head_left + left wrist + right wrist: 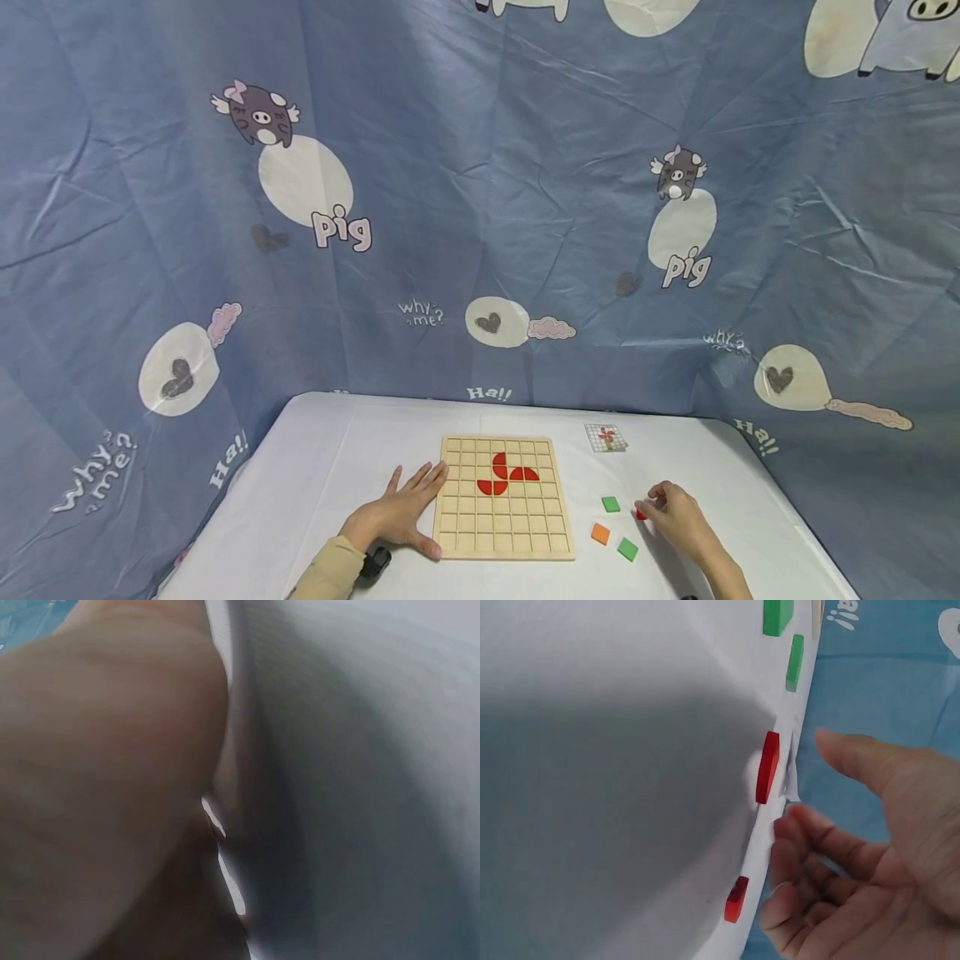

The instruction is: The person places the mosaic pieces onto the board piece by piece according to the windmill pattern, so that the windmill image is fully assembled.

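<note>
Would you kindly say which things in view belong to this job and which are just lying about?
Job, probably: wooden grid board; placed red pieces; loose red pieces by the right hand; green tiles; orange tile; pattern card.

Apparently surroundings: printed backdrop; white table.

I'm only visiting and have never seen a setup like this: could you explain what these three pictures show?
There is no robot here, just a person working bare-handed. The wide picture comes from a camera worn on the head; the other two come from the wrists. The left-wrist one is mostly blurred skin and pale surface.

On the white table lie a wooden board with red pieces on it, a picture card, two green squares, an orange square and loose red pieces. The left hand rests at the board's left edge. The right hand is beside the loose pieces, its fingers loosely curled; I see nothing held.
</note>
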The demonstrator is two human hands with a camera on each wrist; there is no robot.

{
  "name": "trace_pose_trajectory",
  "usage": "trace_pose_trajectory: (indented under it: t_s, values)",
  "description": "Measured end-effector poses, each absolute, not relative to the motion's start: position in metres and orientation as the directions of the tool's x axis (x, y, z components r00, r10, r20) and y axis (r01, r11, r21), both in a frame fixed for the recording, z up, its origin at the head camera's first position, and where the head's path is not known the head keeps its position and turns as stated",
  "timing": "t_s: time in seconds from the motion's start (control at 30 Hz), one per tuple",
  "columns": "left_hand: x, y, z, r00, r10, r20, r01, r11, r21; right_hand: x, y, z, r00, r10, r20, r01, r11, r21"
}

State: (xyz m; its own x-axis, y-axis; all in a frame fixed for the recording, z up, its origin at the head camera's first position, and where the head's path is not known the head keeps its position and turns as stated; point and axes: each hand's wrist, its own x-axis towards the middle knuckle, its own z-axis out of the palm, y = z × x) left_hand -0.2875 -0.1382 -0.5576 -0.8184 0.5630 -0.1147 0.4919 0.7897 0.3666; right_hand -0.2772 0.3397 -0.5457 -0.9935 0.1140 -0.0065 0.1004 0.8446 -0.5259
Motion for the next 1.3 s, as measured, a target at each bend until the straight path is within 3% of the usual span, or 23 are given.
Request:
trace_pose_trajectory:
  t_s: [0.13,0.6,1.3]
  values:
    - [-0.287,-0.138,-0.557,-0.818,0.563,-0.119,0.487,0.788,0.377,-0.275,0.338,-0.547,-0.99,0.135,-0.044,0.139,0.847,-0.512]
    - [-0.288,-0.138,-0.559,-0.819,0.561,-0.123,0.485,0.789,0.377,-0.281,0.337,-0.546,-1.0,-0.006,-0.005,-0.002,0.845,-0.535]
    - [-0.288,-0.139,-0.557,-0.814,0.568,-0.12,0.49,0.783,0.382,-0.287,0.327,-0.549,-0.998,0.052,-0.027,0.058,0.842,-0.536]
